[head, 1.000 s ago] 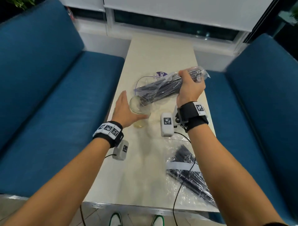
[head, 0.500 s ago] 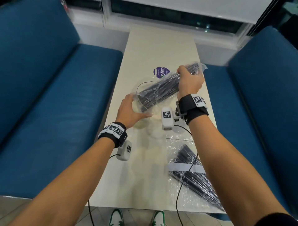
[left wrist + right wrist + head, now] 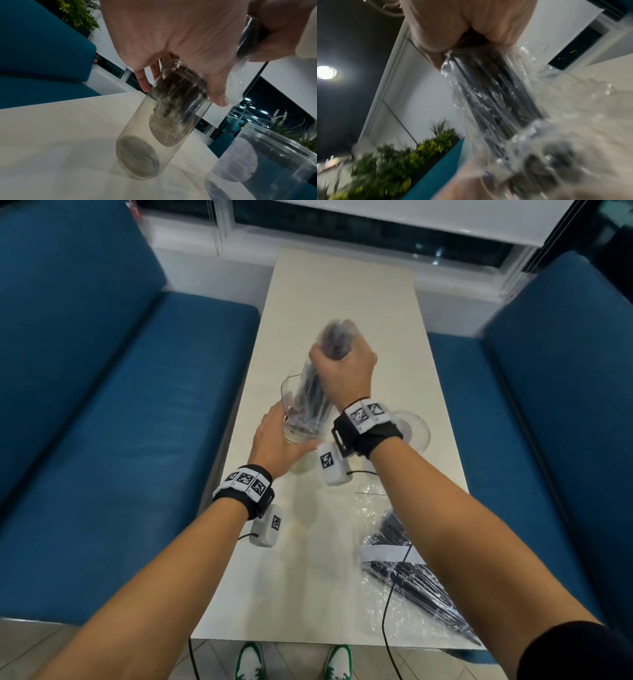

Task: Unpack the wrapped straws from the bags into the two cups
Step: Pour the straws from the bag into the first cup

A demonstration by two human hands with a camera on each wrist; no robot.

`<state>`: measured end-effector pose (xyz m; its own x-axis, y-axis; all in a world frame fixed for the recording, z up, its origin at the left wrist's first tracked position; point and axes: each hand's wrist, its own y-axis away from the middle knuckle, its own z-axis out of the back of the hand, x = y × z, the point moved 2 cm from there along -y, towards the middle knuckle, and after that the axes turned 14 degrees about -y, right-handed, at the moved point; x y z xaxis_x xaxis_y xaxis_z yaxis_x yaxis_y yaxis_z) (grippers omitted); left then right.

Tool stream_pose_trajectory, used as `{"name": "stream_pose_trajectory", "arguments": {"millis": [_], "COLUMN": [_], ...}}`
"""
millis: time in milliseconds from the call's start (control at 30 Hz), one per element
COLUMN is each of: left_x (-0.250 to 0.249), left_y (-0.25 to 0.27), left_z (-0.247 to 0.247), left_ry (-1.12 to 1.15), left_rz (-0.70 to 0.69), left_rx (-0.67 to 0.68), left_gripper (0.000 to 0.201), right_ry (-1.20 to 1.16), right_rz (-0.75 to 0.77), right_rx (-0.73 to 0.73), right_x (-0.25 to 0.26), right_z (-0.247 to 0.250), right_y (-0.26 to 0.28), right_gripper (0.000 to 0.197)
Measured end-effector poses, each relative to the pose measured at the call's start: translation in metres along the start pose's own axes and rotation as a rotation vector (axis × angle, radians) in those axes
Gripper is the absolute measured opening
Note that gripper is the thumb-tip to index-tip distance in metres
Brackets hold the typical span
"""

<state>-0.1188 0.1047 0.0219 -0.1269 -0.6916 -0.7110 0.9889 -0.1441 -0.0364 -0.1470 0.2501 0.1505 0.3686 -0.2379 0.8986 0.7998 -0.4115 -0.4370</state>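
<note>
Clear crinkled plastic wraps a bundle of thin dark straws (image 3: pixel 313 395) — the bag (image 3: pixel 488 94) glints with highlights and is blurred at its upper end. The right hand (image 3: pixel 342 368) is closed in a fist round the bag's top, holding it nearly upright with its lower end pushed down into a tall clear cup (image 3: pixel 164 125). That cup is a smooth cylinder with a round base; in the left wrist view it leans a little on the table (image 3: pixel 342 285), and the dark straw ends show through its wall, about halfway down. The left hand (image 3: pixel 274 440) grips the cup near its rim, fingers on one side, thumb on the other.

A second clear cup (image 3: pixel 412 429) stands just right of the first, partly hidden behind the right wrist. A second bag of dark straws (image 3: pixel 411 587) lies flat at the table's near right corner, crossed by a white band.

The table is long, narrow and pale cream with a matte top. Blue upholstered benches (image 3: pixel 102 422) flank it — one on each side — and a dark window (image 3: pixel 376 231) runs along the far wall. Green plants (image 3: pixel 393 162) show in the wrist views.
</note>
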Motion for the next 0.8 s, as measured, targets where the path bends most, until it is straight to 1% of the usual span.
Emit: {"name": "stream_pose_trajectory", "arguments": {"millis": [67, 100, 167, 233, 300, 333, 433, 467, 500, 567, 600, 667, 733, 800], "left_x": [-0.001, -0.001, -0.002, -0.006, -0.007, -0.007, -0.007, -0.008, -0.009, -0.008, -0.007, -0.005, -0.003, -0.003], "left_y": [-0.001, -0.002, -0.001, 0.0, 0.0, 0.0, -0.001, -0.001, 0.0, 0.0, 0.002, 0.003, 0.004, 0.002], "left_z": [0.0, 0.0, 0.002, 0.005, 0.006, 0.005, 0.004, 0.004, 0.005, 0.005, 0.005, 0.004, 0.003, 0.002], "left_ry": [0.033, 0.04, 0.048, 0.038, 0.013, -0.004, -0.046, -0.05, -0.054, -0.063, -0.066, -0.069, -0.073, -0.083], "left_rz": [0.028, 0.035, 0.032, -0.001, -0.023, -0.026, -0.04, -0.047, -0.05, -0.06, -0.068, -0.085, -0.095, -0.092], "left_rx": [0.023, 0.031, 0.041, 0.042, 0.034, 0.033, 0.025, 0.023, 0.023, 0.022, 0.021, 0.015, 0.012, 0.01], "left_gripper": [0.095, 0.098, 0.103, 0.104, 0.102, 0.098, 0.093, 0.092, 0.092, 0.092, 0.092, 0.095, 0.094, 0.089], "right_ry": [0.106, 0.152, 0.266, 0.426, 0.484, 0.489, 0.45, 0.42, 0.417, 0.487, 0.506, 0.507, 0.494, 0.555], "right_rz": [0.035, 0.023, -0.035, -0.093, -0.122, -0.105, 0.043, 0.091, 0.138, 0.204, 0.21, 0.186, 0.101, 0.046], "right_rx": [0.153, 0.202, 0.292, 0.401, 0.457, 0.464, 0.44, 0.408, 0.369, 0.321, 0.32, 0.337, 0.413, 0.491], "right_x": [-0.012, -0.02, -0.036, -0.042, -0.038, -0.033, -0.02, -0.017, -0.014, -0.011, -0.009, -0.005, 0.002, 0.01], "right_z": [-0.008, -0.01, -0.011, -0.009, -0.002, 0.002, 0.012, 0.014, 0.016, 0.016, 0.016, 0.016, 0.02, 0.024], "right_y": [0.017, 0.025, 0.04, 0.049, 0.047, 0.043, 0.037, 0.038, 0.041, 0.046, 0.046, 0.039, 0.029, 0.023], "right_gripper": [0.022, 0.028, 0.036, 0.04, 0.044, 0.044, 0.045, 0.041, 0.032, 0.016, 0.015, 0.02, 0.012, 0.054]}}
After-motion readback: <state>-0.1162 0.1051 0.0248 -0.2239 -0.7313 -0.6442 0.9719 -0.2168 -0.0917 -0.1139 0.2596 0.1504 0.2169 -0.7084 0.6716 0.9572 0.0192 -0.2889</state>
